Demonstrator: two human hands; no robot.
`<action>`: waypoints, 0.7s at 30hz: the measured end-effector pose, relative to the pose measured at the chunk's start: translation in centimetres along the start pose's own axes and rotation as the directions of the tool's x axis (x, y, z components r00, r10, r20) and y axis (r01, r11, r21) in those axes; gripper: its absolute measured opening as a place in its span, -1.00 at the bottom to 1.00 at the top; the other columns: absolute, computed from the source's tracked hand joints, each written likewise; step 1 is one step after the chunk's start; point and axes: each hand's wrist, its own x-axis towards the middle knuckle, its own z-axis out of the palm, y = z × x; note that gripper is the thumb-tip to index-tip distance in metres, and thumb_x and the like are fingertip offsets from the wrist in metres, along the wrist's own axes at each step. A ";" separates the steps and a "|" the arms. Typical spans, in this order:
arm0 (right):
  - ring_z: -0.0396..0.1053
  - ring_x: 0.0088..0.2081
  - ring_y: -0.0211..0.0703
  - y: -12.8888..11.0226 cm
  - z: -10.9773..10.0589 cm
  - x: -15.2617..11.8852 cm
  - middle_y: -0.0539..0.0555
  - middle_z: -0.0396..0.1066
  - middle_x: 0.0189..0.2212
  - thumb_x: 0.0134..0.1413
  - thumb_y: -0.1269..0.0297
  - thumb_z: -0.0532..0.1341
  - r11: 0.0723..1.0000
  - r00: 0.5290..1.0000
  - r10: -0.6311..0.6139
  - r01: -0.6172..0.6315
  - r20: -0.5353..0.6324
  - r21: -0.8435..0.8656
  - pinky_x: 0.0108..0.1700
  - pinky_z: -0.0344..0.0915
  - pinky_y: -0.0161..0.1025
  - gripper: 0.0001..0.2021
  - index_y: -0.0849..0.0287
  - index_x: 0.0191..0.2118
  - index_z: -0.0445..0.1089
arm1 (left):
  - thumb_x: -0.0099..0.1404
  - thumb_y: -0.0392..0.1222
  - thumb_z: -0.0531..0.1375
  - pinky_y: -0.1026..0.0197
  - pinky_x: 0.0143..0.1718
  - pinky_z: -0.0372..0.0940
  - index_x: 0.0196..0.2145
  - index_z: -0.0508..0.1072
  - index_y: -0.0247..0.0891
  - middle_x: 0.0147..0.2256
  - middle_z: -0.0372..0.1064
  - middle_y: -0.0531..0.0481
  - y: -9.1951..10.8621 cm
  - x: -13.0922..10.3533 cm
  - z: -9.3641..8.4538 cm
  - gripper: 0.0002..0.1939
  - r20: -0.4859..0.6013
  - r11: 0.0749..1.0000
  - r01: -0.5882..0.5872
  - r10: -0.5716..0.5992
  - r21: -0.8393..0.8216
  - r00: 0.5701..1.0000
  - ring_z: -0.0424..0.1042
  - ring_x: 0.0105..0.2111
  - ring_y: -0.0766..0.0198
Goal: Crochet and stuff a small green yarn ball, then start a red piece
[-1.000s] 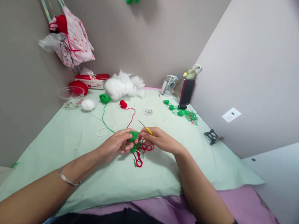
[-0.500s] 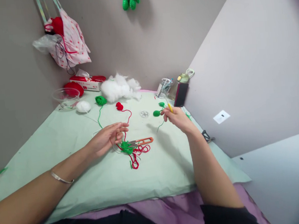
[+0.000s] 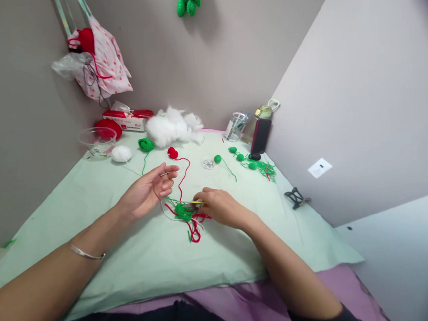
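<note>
My left hand [image 3: 151, 188] hovers over the table left of the yarn scraps, palm turned inward, fingers loosely bent and apart, holding nothing visible. My right hand [image 3: 220, 205] is closed around a thin crochet hook [image 3: 198, 202] with a yellow handle. It reaches down over the pile of green yarn scraps [image 3: 183, 211] and red yarn scraps [image 3: 194, 232]. The orange-handled thread snips lie mostly hidden beneath its fingers; whether they are gripped too is unclear. A small green crocheted ball [image 3: 218, 158] with a yarn tail rests farther back, beside a clear round container [image 3: 209, 164].
Balls of green yarn [image 3: 145, 145], white yarn [image 3: 121, 153] and red yarn [image 3: 172, 153] sit toward the back with white stuffing [image 3: 173, 126]. Several green pieces with loose strands [image 3: 265, 170] lie right. A phone [image 3: 261, 135], pen cup [image 3: 236, 127] and black stand [image 3: 296, 198] line the right edge.
My right hand has moved left and toward me, from the green crocheted ball to the scraps and snips, still with the hook. The ball now lies released. My left hand has risen slightly.
</note>
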 end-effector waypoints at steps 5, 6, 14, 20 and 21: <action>0.44 -0.28 -0.11 1.2 -0.3 -0.1 0.18 0.47 -0.15 0.21 0.43 0.22 0.997 0.999 0.033 -0.033 -0.003 -0.067 -0.26 0.12 -0.25 -0.80 0.19 -0.10 0.54 | 0.35 -0.06 0.25 0.34 -0.56 -0.04 -0.17 0.53 -0.28 -0.33 0.31 0.04 0.6 -0.2 -1.1 -0.77 0.061 0.930 -0.013 -0.010 0.367 0.998 0.02 -0.55 0.45; 0.44 -0.27 -0.12 1.5 -0.4 -0.2 0.17 0.47 -0.13 0.19 0.41 0.25 0.998 1.000 0.029 -0.030 -0.004 -0.061 -0.25 0.13 -0.26 -0.81 0.18 -0.10 0.54 | 0.30 -0.06 0.30 0.32 -0.54 -0.04 -0.20 0.54 -0.27 -0.37 0.30 0.06 0.7 -0.3 -1.2 -0.77 0.091 0.893 -0.004 -0.041 0.451 0.995 0.03 -0.54 0.44; 0.41 -0.32 -0.21 4.0 -2.6 -1.6 0.00 0.54 -0.30 0.16 0.27 0.34 0.994 0.995 0.061 -0.054 -0.075 0.090 -0.22 0.22 -0.31 -0.85 0.10 -0.14 0.51 | 0.08 -0.22 0.38 0.25 -0.31 0.14 -0.34 0.57 -0.18 -0.31 0.38 0.07 -0.7 -0.7 -1.1 -0.86 0.244 0.575 -0.122 -0.140 0.809 0.960 0.29 -0.33 0.26; 0.39 -0.19 -0.06 6.0 -4.3 -2.9 0.19 0.50 -0.12 0.15 0.26 0.28 0.963 0.905 0.252 -0.200 -0.342 0.180 -0.17 0.21 -0.19 -0.81 0.16 -0.13 0.50 | 0.30 0.02 0.26 0.26 -0.41 0.08 -0.19 0.52 -0.19 -0.40 0.29 0.09 1.0 -0.8 -0.6 -0.75 0.155 0.612 -0.126 0.006 0.781 0.988 0.15 -0.46 0.33; 0.38 -0.21 -0.07 5.9 -4.4 -3.0 0.19 0.51 -0.14 0.16 0.24 0.26 0.955 0.893 0.271 -0.204 -0.359 0.215 -0.18 0.21 -0.19 -0.80 0.17 -0.13 0.50 | 0.29 0.02 0.28 0.27 -0.44 0.06 -0.20 0.52 -0.21 -0.41 0.28 0.09 1.6 -0.8 -0.5 -0.74 0.110 0.724 -0.104 0.039 0.682 0.993 0.12 -0.49 0.36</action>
